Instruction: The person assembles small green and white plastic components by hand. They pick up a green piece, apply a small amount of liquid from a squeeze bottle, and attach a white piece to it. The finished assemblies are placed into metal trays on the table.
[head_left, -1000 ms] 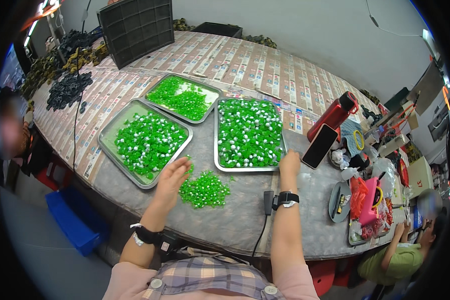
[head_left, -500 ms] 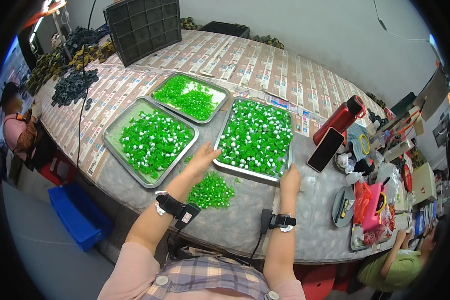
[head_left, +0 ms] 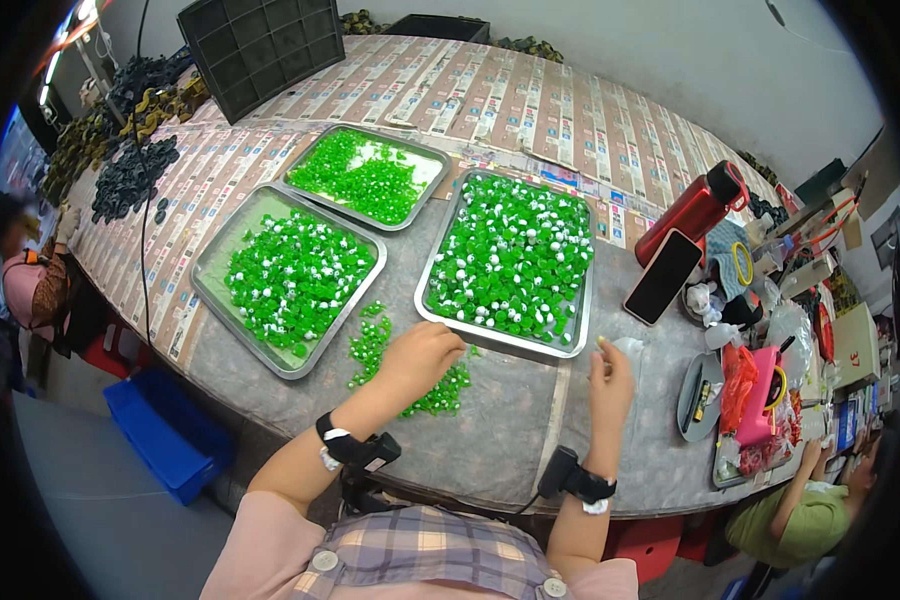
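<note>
A metal tray point(head_left: 503, 344) heaped with small green pieces mixed with white ones lies in front of me. My left hand point(head_left: 420, 360) hovers just below its near left corner, over a loose pile of green beads point(head_left: 442, 396). Its fingers bend downward, tips mostly hidden. Beside the near right corner, my right hand point(head_left: 610, 385) is held with thumb and fingers apart, nothing visible in it. A second metal tray point(head_left: 220, 245) of green and white pieces stands to the left. Behind it, another tray point(head_left: 432, 172) holds smaller green pieces.
Right of the trays are a phone point(head_left: 662, 277), a red flask point(head_left: 692, 212) and a grey dish point(head_left: 698, 400). A black crate point(head_left: 265, 50) stands upright at the back left. A blue bin point(head_left: 165, 430) sits beside the table. Other people are at both sides.
Both hands have let go of the right-hand tray and drawn back towards me. My left hand is now over the loose beads; my right has shifted rightward. The view has tilted slightly.
</note>
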The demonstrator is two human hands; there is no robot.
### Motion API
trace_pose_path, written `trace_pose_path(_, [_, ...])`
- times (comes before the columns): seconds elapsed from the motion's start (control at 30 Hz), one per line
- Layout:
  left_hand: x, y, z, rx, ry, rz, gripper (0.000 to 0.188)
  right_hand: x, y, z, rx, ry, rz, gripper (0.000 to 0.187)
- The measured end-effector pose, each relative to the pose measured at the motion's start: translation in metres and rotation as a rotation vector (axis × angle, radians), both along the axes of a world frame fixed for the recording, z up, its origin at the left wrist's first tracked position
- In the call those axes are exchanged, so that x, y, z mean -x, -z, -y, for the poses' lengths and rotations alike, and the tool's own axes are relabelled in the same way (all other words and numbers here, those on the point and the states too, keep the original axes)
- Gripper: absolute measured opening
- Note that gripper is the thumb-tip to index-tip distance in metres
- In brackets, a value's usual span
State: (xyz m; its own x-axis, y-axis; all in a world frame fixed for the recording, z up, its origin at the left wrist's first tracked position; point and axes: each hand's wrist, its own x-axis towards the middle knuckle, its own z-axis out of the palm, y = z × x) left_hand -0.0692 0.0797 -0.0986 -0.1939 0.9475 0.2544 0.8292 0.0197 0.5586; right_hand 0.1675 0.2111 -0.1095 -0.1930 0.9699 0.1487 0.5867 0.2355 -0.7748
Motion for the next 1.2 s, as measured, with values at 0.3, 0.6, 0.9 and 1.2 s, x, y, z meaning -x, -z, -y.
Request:
trace_pose_path(0.3, [-0.017, 0.024, -0.023, 0.109, 0.037, -0.291, 0.011, -0.049, 0.013, -0.021, -0.137, 0.268, -0.175, 0.043])
trace_pose_path(0.6, [-0.020, 0.032, -0.025, -0.012, 0.036, -0.319, 0.007, -0.042, 0.064, -0.052, -0.239, 0.130, 0.141, 0.046])
trace_pose_path(0.9, [-0.028, 0.004, -0.018, -0.110, -0.045, -0.182, 0.011, -0.033, -0.034, -0.019, 0.056, -0.057, -0.454, 0.030])
trace_pose_path(1.2, [-0.040, -0.008, 0.022, 0.175, 0.083, 1.286, 0.015, -0.019, -0.041, 0.061, 0.540, -0.512, -0.596, 0.036])
